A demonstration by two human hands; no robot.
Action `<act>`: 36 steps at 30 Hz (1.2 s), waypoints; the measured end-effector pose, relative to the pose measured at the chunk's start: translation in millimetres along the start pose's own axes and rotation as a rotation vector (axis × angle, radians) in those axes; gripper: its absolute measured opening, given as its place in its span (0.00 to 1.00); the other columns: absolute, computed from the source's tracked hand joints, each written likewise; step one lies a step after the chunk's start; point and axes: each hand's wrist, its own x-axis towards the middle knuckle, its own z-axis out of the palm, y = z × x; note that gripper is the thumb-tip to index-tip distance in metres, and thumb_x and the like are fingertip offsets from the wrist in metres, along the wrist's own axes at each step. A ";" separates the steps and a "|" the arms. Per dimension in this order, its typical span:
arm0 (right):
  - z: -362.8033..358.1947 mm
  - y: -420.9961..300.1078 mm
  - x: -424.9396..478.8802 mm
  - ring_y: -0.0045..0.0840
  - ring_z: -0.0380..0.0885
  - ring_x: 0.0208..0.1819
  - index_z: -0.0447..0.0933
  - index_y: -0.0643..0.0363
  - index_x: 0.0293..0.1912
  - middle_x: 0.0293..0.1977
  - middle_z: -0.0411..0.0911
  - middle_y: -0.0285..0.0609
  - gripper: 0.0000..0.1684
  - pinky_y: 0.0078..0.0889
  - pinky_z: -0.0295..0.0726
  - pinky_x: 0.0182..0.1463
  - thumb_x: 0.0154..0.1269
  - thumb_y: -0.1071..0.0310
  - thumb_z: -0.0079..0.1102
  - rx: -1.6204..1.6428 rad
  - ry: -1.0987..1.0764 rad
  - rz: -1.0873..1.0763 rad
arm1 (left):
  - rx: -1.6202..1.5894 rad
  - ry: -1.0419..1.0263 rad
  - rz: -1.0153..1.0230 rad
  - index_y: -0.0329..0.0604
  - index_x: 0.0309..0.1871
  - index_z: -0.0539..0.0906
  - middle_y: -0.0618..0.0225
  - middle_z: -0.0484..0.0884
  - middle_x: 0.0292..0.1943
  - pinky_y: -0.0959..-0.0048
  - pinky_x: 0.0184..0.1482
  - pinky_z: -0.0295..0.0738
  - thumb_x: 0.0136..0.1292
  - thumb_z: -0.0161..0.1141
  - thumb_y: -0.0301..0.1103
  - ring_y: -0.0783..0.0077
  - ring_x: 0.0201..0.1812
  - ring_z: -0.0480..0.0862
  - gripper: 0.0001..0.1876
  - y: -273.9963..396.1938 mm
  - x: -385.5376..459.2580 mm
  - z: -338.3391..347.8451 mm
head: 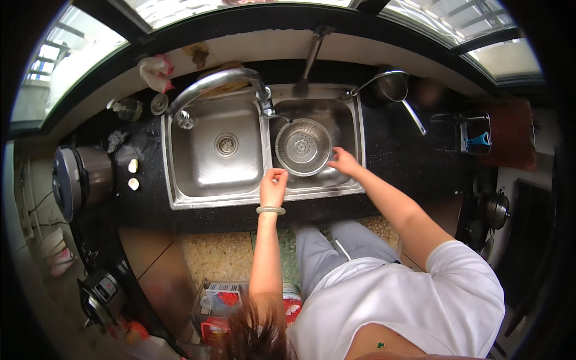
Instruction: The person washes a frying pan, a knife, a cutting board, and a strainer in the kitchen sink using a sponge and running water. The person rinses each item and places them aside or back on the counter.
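Observation:
A round steel basket with a perforated base (302,146) sits in the right sink basin (344,121). My right hand (344,162) is at its right rim, thumb and fingers apart; whether the fingertips touch the metal is unclear. On the other side, over the divider between the basins, my left hand (273,182) has its fingers curled close to the lower left rim. What lies between those fingers, if anything, is hidden. A pale bangle (270,210) circles the left wrist. The chrome faucet (216,78) arches over the left basin (216,171).
A steel ladle or strainer (392,85) with a long handle lies behind the right counter. To the left are two small pale pieces (133,165), a scouring pad (117,140), a pump bottle (128,109) and a rice cooker (83,177). A blue peeler (479,140) is at far right.

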 end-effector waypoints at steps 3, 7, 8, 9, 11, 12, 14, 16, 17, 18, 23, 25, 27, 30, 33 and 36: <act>48.6 22.4 61.3 0.41 0.79 0.50 0.68 0.73 0.57 0.49 0.76 0.60 0.43 0.37 0.76 0.55 0.48 0.54 0.70 0.000 0.162 0.414 | 0.022 -0.088 -0.012 0.41 0.40 0.82 0.68 0.82 0.30 0.75 0.36 0.73 0.62 0.62 0.37 0.78 0.31 0.78 0.09 -2.9 -4.4 18.8; 70.0 52.1 88.7 0.41 0.82 0.42 0.77 0.67 0.46 0.40 0.80 0.57 0.26 0.38 0.81 0.46 0.52 0.58 0.68 0.189 0.170 0.536 | 0.008 -0.049 -0.071 0.40 0.40 0.82 0.69 0.82 0.30 0.76 0.34 0.73 0.63 0.62 0.37 0.79 0.30 0.78 0.10 -16.1 -27.0 6.6; 68.8 48.9 86.2 0.41 0.83 0.40 0.78 0.66 0.44 0.38 0.81 0.56 0.23 0.39 0.82 0.43 0.53 0.59 0.67 0.214 0.182 0.501 | 0.047 -0.053 -0.141 0.41 0.40 0.82 0.70 0.82 0.30 0.77 0.31 0.73 0.63 0.62 0.37 0.80 0.27 0.78 0.09 -16.6 -33.8 -2.6; 63.7 66.3 83.5 0.38 0.83 0.33 0.79 0.62 0.45 0.34 0.82 0.50 0.19 0.37 0.84 0.32 0.56 0.62 0.66 0.098 0.340 0.333 | 0.066 -0.065 -0.123 0.41 0.40 0.82 0.70 0.82 0.30 0.78 0.28 0.73 0.63 0.61 0.37 0.81 0.24 0.77 0.09 -20.8 -33.4 -4.0; 53.3 43.4 67.2 0.34 0.83 0.30 0.78 0.66 0.43 0.33 0.81 0.47 0.17 0.34 0.84 0.26 0.57 0.65 0.64 0.483 0.194 0.409 | 0.090 -0.022 -0.184 0.40 0.40 0.82 0.69 0.82 0.29 0.77 0.28 0.74 0.63 0.62 0.37 0.80 0.25 0.78 0.10 -29.4 -42.8 -21.4; 40.4 50.7 63.2 0.31 0.82 0.28 0.77 0.69 0.39 0.31 0.80 0.46 0.15 0.31 0.84 0.24 0.57 0.67 0.61 0.522 0.179 0.402 | 0.088 -0.036 -0.194 0.40 0.43 0.82 0.68 0.82 0.31 0.78 0.28 0.74 0.63 0.62 0.39 0.80 0.25 0.78 0.12 -28.4 -38.9 -17.7; 27.2 33.4 39.1 0.33 0.81 0.25 0.76 0.74 0.37 0.29 0.78 0.49 0.15 0.32 0.84 0.23 0.56 0.68 0.60 0.670 0.071 0.413 | 0.098 -0.024 -0.236 0.39 0.47 0.80 0.67 0.82 0.34 0.78 0.28 0.74 0.62 0.63 0.42 0.79 0.25 0.79 0.17 -31.2 -36.6 -21.0; 6.2 29.4 18.2 0.35 0.81 0.25 0.75 0.76 0.36 0.29 0.78 0.52 0.17 0.33 0.84 0.22 0.54 0.68 0.60 0.761 -0.036 0.376 | 0.052 0.009 -0.287 0.39 0.53 0.76 0.65 0.82 0.39 0.78 0.29 0.74 0.61 0.64 0.48 0.78 0.26 0.79 0.25 2.9 -30.3 1.2; 0.2 25.7 7.8 0.35 0.81 0.24 0.75 0.76 0.34 0.28 0.78 0.51 0.16 0.33 0.84 0.22 0.53 0.68 0.60 0.797 -0.065 0.348 | 0.038 0.022 -0.311 0.39 0.56 0.74 0.64 0.82 0.41 0.78 0.29 0.74 0.61 0.64 0.51 0.77 0.26 0.80 0.28 17.5 -27.9 9.1; -7.2 19.6 -7.7 0.34 0.80 0.23 0.75 0.76 0.32 0.26 0.77 0.51 0.16 0.33 0.83 0.22 0.53 0.68 0.60 0.839 -0.080 0.328 | -0.020 0.004 -0.344 0.39 0.62 0.69 0.61 0.80 0.46 0.77 0.29 0.75 0.60 0.62 0.58 0.76 0.26 0.81 0.36 18.7 -24.1 11.2; -14.9 -22.9 -52.4 0.28 0.82 0.23 0.80 0.71 0.38 0.26 0.81 0.46 0.16 0.29 0.82 0.23 0.56 0.67 0.59 0.785 -0.174 0.106 | -0.371 -0.127 -0.594 0.38 0.62 0.67 0.55 0.79 0.49 0.59 0.34 0.81 0.61 0.60 0.51 0.58 0.42 0.84 0.33 17.5 -21.6 -7.7; -10.4 -29.9 -61.2 0.29 0.81 0.20 0.79 0.72 0.39 0.24 0.80 0.45 0.17 0.29 0.80 0.21 0.58 0.66 0.58 0.768 -0.136 0.022 | -0.411 -0.119 -0.574 0.35 0.59 0.69 0.53 0.80 0.48 0.51 0.37 0.82 0.57 0.58 0.41 0.54 0.44 0.83 0.28 12.6 -28.0 -17.7; -37.4 -70.0 -69.9 0.36 0.82 0.29 0.75 0.72 0.50 0.34 0.81 0.52 0.23 0.35 0.83 0.32 0.61 0.63 0.58 0.523 -0.361 -0.044 | -0.378 -0.020 -0.579 0.35 0.57 0.71 0.53 0.80 0.47 0.49 0.38 0.82 0.52 0.54 0.34 0.51 0.44 0.83 0.27 18.2 -42.8 -46.1; -33.0 -119.9 -80.8 0.45 0.71 0.54 0.63 0.66 0.63 0.55 0.68 0.58 0.33 0.44 0.74 0.55 0.60 0.63 0.58 0.218 0.261 -0.390 | -0.375 0.081 -0.596 0.37 0.53 0.74 0.55 0.80 0.47 0.48 0.41 0.80 0.51 0.51 0.35 0.51 0.45 0.83 0.24 13.0 -48.5 -105.6; -25.5 -157.2 -54.5 0.46 0.64 0.61 0.62 0.64 0.65 0.60 0.64 0.57 0.36 0.43 0.71 0.61 0.55 0.70 0.55 0.050 0.496 -0.573 | -0.426 0.157 -0.591 0.39 0.52 0.77 0.56 0.81 0.47 0.48 0.40 0.80 0.53 0.49 0.35 0.52 0.46 0.83 0.22 -7.6 -27.6 -155.8; -10.3 -183.6 -16.6 0.46 0.73 0.52 0.75 0.64 0.49 0.47 0.76 0.54 0.17 0.42 0.74 0.56 0.60 0.73 0.48 0.277 0.498 -0.469 | -0.466 0.209 -0.546 0.39 0.52 0.77 0.58 0.81 0.47 0.49 0.40 0.80 0.59 0.51 0.40 0.54 0.45 0.82 0.20 -10.8 0.0 -184.2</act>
